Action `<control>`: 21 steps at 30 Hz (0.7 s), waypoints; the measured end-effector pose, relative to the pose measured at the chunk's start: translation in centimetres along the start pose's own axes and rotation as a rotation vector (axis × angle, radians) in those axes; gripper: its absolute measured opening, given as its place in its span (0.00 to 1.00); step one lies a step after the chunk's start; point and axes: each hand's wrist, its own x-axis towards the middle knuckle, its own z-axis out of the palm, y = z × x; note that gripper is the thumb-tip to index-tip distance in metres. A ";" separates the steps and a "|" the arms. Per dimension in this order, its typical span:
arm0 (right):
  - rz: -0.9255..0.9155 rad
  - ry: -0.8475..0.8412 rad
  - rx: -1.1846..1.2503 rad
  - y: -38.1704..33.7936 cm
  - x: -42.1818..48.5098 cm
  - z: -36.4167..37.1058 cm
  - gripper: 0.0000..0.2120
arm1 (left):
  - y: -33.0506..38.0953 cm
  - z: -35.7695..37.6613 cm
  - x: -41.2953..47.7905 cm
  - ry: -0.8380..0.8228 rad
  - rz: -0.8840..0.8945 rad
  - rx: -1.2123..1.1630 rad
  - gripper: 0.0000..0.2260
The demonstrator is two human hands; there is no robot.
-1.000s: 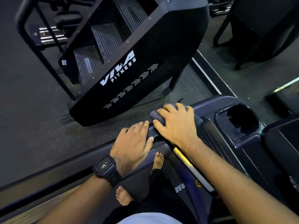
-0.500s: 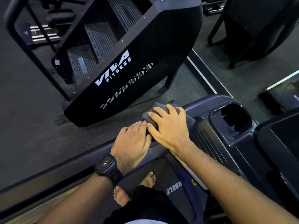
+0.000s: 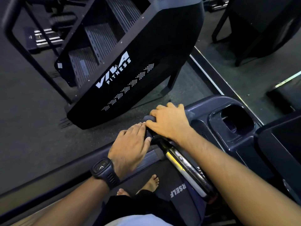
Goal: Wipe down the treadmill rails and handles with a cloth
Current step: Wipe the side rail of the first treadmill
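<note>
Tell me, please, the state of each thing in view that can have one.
cloth, bunched on the handrail, under the right hand.
right hand, fingers curled over the cloth, gripping it.
left hand, flat on the handrail, fingertips beside the cloth.
handle bar, bare and glossy, no cloth on it.
cup holder, nothing visible inside.
wristwatch, strapped on the left wrist.

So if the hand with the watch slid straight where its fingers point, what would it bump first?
The left hand points its fingers at the right hand and the dark cloth under it, seemingly touching already. It would probably bump those first.
</note>
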 end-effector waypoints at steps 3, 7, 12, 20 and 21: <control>0.204 -0.136 -0.047 0.7 1.9 -0.5 0.26 | -0.2 0.1 -0.2 -0.005 -0.004 -0.011 0.30; 0.263 0.073 -0.069 0.9 -0.6 0.7 0.23 | 0.1 0.0 0.3 -0.009 -0.002 -0.014 0.30; 0.011 0.005 -0.015 1.4 -0.1 0.1 0.23 | 0.7 -0.3 1.2 -0.024 0.073 -0.065 0.34; 0.220 0.099 -0.091 3.0 -0.5 0.9 0.23 | 0.6 -0.7 2.4 -0.063 0.113 -0.106 0.32; 0.151 0.104 -0.073 2.6 -0.7 0.8 0.24 | 0.7 -0.6 2.6 -0.066 0.113 -0.097 0.34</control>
